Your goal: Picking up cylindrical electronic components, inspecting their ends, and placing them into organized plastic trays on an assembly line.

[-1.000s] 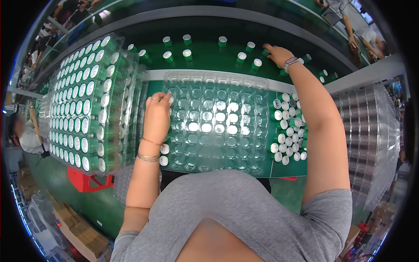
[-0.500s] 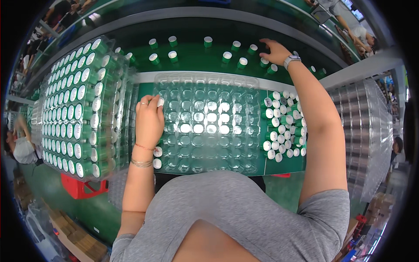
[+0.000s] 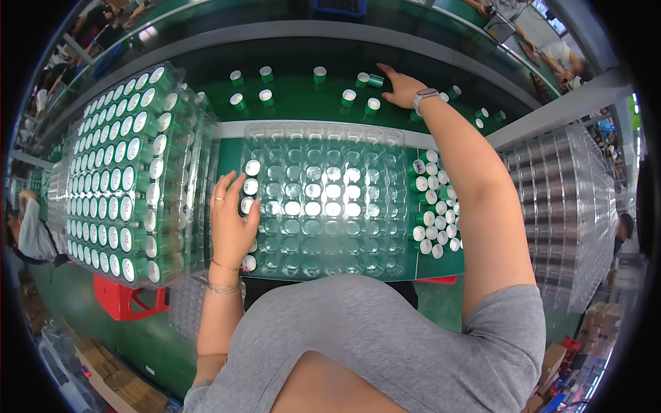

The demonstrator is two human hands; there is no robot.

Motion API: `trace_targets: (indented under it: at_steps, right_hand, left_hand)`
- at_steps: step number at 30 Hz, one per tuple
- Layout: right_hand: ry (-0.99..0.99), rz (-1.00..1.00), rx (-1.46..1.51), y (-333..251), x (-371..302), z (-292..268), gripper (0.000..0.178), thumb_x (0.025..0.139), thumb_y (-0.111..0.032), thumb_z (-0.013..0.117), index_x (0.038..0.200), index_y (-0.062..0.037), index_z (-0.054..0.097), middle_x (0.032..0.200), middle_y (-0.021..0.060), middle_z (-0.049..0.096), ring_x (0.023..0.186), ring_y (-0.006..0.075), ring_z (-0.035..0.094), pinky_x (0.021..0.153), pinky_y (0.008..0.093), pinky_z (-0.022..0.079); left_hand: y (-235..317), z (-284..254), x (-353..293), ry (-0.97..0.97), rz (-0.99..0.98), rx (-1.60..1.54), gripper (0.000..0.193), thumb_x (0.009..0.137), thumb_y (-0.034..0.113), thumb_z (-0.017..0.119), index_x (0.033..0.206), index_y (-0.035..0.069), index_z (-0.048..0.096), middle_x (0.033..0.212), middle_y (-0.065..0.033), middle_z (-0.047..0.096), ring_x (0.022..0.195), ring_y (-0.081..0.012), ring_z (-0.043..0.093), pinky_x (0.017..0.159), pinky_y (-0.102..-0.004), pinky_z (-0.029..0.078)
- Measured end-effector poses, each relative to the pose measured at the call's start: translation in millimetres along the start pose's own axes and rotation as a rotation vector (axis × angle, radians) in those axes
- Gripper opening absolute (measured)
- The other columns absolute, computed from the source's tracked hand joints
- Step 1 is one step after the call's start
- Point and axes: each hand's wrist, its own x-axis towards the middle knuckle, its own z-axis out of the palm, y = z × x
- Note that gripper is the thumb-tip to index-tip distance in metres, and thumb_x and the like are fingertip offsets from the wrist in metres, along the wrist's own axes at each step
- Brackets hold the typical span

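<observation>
My left hand point(image 3: 233, 224) is beside the left edge of a clear plastic tray point(image 3: 323, 244) with rows of moulded pockets. Its fingers are apart, next to a column of small green cylinders with white tops point(image 3: 252, 168); part of that column is hidden behind the hand. Over the dark green belt, my right hand point(image 3: 403, 89) reaches out with its fingers spread. Just left of its fingertips a green cylinder point(image 3: 375, 80) lies tipped on its side, beside an upright one point(image 3: 362, 78). I see no cylinder gripped in either hand.
Stacked trays filled with white-topped cylinders point(image 3: 117, 179) rise at the left. Loose cylinders point(image 3: 430, 220) crowd the table right of the tray, partly behind my right forearm. A tall stack of clear trays point(image 3: 558, 213) stands farther right. A pale rail point(image 3: 310, 127) borders the belt.
My left hand has drawn back toward me, uncovering cylinders along the tray's left edge. My right hand has moved left over the belt, and a cylinder near its fingertips now lies tipped.
</observation>
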Motion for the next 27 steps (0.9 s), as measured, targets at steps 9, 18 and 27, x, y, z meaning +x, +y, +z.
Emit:
trace_targets:
  at_steps: [9,18,27]
  right_hand:
    - [0.020,-0.048,-0.177,-11,23,16,0.048,0.093,-0.028,0.058,0.137,-0.0196,0.042,0.124,0.0216,0.058,0.111,0.0386,0.059,0.093,0.0458,0.049]
    - [0.548,0.094,0.426,-57,-44,-22,0.046,0.094,-0.023,0.059,0.133,-0.0066,0.040,0.095,0.0154,0.066,0.076,0.0272,0.067,0.063,0.0378,0.055]
    - [-0.181,-0.289,1.117,-215,-223,48,0.050,0.093,-0.008,0.061,0.135,-0.0065,0.035,0.100,0.0072,0.065,0.085,0.0124,0.061,0.074,0.0285,0.049]
  left_hand:
    - [8,-8,-17,0.008,-0.012,-0.118,0.045,0.082,0.010,0.067,0.125,0.001,0.056,0.134,-0.0181,0.050,0.126,-0.0383,0.045,0.106,-0.0452,0.035]
    - [31,0,-20,0.140,0.010,-0.485,0.047,0.086,0.000,0.059,0.132,-0.001,0.048,0.130,-0.0173,0.052,0.123,-0.0273,0.050,0.105,-0.0383,0.039]
    - [51,20,-25,-0.335,-0.392,-1.583,0.038,0.096,0.008,0.058,0.131,-0.002,0.049,0.123,-0.0109,0.062,0.110,-0.0145,0.059,0.096,-0.0293,0.046]
